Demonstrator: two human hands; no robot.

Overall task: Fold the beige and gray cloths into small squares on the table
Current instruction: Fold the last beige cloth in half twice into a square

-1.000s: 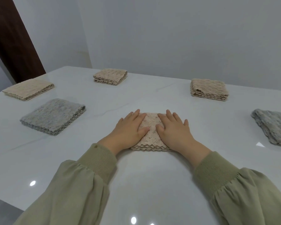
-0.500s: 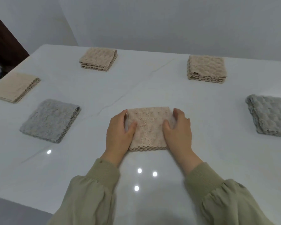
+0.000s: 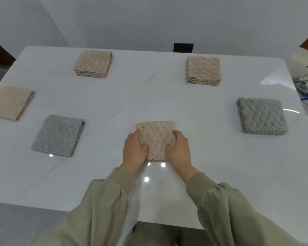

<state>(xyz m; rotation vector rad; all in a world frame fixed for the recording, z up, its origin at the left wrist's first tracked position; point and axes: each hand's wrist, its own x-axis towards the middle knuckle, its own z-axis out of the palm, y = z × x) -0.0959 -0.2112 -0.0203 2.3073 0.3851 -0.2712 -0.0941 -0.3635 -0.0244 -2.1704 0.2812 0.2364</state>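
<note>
On the white table point(image 3: 220, 174), folded squares lie apart: a far-left beige cloth point(image 3: 9, 102), a left gray cloth point(image 3: 58, 135) and a rear-left beige cloth point(image 3: 94, 63). Near the front edge, the left hand point(image 3: 134, 153) and right hand point(image 3: 179, 151) clasp the center beige cloth point(image 3: 156, 137) by its side edges, thumbs on top, fingers curled round. Beyond sit a rear-right beige cloth point(image 3: 203, 70) and a right gray cloth point(image 3: 260, 118). Soft, light and limp, the held square likely keeps its layers best when gripped at both edges.

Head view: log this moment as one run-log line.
left grip holds beige cloth, left side | right grip holds right side | cloth folded square | five other cloths lie on table
</note>
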